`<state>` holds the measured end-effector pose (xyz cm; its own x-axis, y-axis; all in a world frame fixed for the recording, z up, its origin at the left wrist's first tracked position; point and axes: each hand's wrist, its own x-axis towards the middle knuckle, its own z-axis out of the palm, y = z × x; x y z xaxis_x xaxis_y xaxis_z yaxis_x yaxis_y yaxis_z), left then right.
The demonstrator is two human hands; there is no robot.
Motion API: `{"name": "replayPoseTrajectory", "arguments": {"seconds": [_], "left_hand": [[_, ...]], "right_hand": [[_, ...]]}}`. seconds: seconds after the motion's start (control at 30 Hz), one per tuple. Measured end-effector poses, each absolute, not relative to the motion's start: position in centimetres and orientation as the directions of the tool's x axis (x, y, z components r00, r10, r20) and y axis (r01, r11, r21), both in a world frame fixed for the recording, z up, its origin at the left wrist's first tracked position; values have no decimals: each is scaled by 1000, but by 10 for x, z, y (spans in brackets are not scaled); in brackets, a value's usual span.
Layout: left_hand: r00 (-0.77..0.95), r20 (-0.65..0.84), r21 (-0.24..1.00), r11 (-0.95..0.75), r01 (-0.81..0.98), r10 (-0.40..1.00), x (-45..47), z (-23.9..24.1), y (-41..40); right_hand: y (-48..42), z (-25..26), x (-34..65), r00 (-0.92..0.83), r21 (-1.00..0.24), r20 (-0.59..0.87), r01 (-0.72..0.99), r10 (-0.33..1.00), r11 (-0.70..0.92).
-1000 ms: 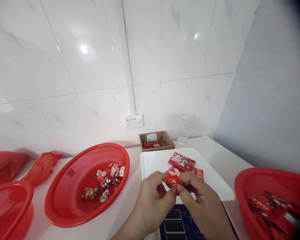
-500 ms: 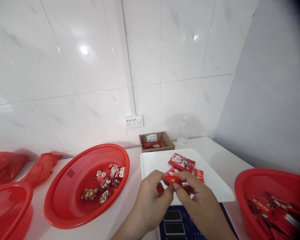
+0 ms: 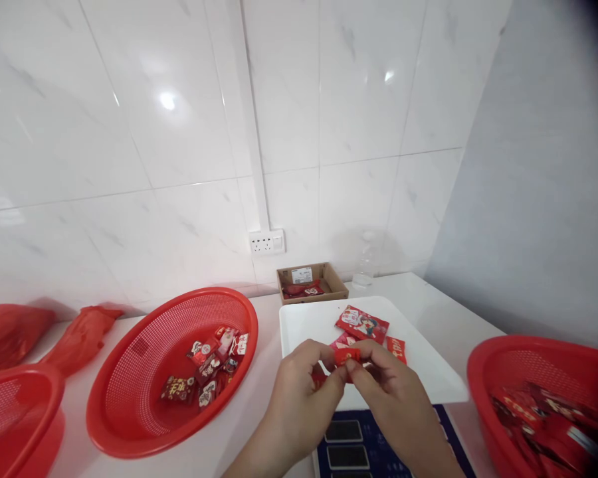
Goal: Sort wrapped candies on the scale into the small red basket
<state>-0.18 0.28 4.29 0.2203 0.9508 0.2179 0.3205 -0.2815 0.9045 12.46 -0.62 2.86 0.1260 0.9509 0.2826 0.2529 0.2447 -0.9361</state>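
Note:
My left hand [image 3: 299, 398] and my right hand [image 3: 396, 398] meet over the near edge of a white tray [image 3: 309, 317], both pinching one small red packet [image 3: 347, 355]. A second bit of red wrapper [image 3: 319, 378] peeks out under my left fingers. Several more red packets [image 3: 363, 323] lie on the tray just beyond my fingertips. Below my hands sits a dark blue scale panel [image 3: 351, 445] with display windows.
A red mesh basket [image 3: 129, 411] holding several packets stands to the left, another red basket [image 3: 488, 362] with packets to the right. A third red bowl [image 3: 14, 411] and red plastic bags [image 3: 80, 335] lie far left. A cardboard box [image 3: 312, 282] and a clear bottle [image 3: 365, 262] stand by the wall.
My hands have drawn the packet a little tighter together and slightly lower; otherwise the scene is the same.

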Motion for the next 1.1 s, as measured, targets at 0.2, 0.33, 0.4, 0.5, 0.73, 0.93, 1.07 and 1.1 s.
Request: {"name": "replayPoseTrajectory", "arguments": {"seconds": [0.2,0.33,0.4,0.5,0.73,0.93,1.07,1.1], "left_hand": [[253,217,912,-288,291,943,-1,45,-1],[269,195,901,-281,331,943,1,43,-1],[277,199,893,-290,344,940,2,42,0],[268,211,888,-299,350,940,1,43,1],[237,200,911,-269,312,951,-2,45,1],[231,217,911,-282,302,948,-1,44,1],[203,243,923,-291,253,948,-4,43,3],[196,243,927,-287,242,950,-5,43,3]], "right_hand": [[-10,32,128,97,-922,287,298,953,247],[-7,25,126,106,-928,314,243,943,282],[-5,22,123,126,-937,316,199,940,288],[-5,23,122,143,-938,322,181,936,295],[-8,32,128,101,-948,310,110,945,299],[-7,29,125,160,-960,282,52,946,277],[-7,30,126,89,-963,254,114,963,244],[-7,31,126,75,-959,246,161,966,232]]}}
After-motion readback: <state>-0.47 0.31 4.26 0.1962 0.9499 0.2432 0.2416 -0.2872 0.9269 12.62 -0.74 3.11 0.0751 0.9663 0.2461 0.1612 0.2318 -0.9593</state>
